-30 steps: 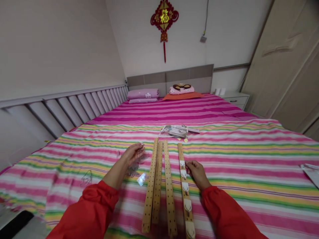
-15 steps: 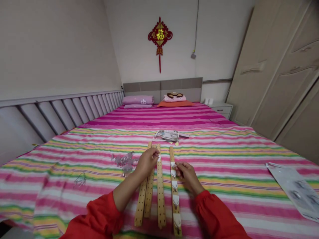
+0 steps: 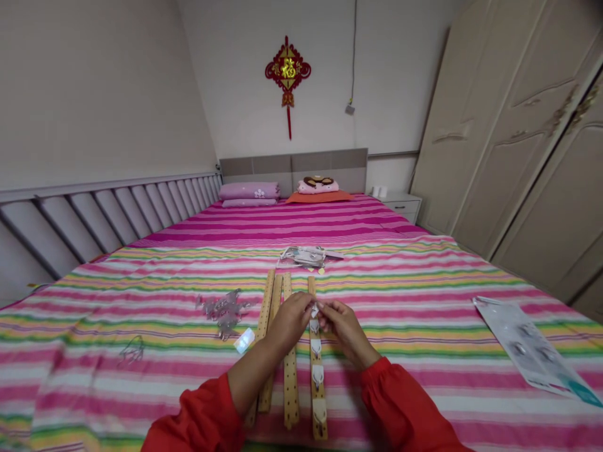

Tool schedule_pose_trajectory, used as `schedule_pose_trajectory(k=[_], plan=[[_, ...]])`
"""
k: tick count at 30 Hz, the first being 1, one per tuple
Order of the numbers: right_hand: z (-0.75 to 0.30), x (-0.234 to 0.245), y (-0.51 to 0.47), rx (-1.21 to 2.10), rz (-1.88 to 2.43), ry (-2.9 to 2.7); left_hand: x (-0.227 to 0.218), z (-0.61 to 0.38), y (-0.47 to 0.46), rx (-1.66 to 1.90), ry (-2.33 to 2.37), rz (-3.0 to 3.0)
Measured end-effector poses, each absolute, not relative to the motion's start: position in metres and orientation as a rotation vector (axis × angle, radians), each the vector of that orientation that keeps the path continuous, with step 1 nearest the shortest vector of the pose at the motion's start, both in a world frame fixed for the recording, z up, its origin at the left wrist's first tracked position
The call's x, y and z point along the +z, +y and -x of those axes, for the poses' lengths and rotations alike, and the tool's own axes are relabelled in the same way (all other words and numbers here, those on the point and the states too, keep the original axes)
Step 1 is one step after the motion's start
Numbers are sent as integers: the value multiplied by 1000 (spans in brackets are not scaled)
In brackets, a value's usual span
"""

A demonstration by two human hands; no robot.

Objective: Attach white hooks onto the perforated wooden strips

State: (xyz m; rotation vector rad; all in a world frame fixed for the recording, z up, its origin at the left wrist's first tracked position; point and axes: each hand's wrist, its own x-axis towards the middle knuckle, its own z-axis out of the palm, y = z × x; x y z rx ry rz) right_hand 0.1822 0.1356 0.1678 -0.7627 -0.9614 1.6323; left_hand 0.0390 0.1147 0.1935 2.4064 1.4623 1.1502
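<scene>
My left hand point(image 3: 293, 319) reaches over the wooden strips with its fingertips pinched at a small white adhesive hook point(image 3: 315, 309). From the other side, my right hand point(image 3: 346, 328) pinches the same hook, so the fingers partly hide it. It sits near the far end of the rightmost perforated wooden strip point(image 3: 319, 402). Nearer me on that strip is a row of several white hooks point(image 3: 318, 375). To the left lie more bare perforated strips point(image 3: 291, 376), partly covered by my left hand and forearm.
Crumpled clear plastic pieces point(image 3: 227, 311) and a shiny square piece point(image 3: 244, 340) lie left of the strips. Beyond them is a clear packet point(image 3: 308, 255) with small yellow bits nearby. A blister pack point(image 3: 532, 348) rests on the right of the striped bedspread point(image 3: 414, 301).
My left hand has moved right, from the neighbouring strip to the hook by my right hand. The shiny square piece now shows beside my left forearm. The whole view has shifted slightly.
</scene>
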Motion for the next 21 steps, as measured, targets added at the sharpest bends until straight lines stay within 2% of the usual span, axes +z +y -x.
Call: schedule_pose_trajectory(k=[6, 13, 17, 21], plan=[[-191, 158, 145, 1899, 798, -838, 203, -34, 112, 993, 1200, -2683], [-201, 144, 151, 2151, 851, -1069, 204, -39, 101, 588, 799, -3171], [-206, 136, 156, 2211, 873, -1205, 199, -46, 98, 449, 811, -3219], [-205, 136, 159, 2110, 862, -1172, 192, -44, 99, 417, 924, -3057]])
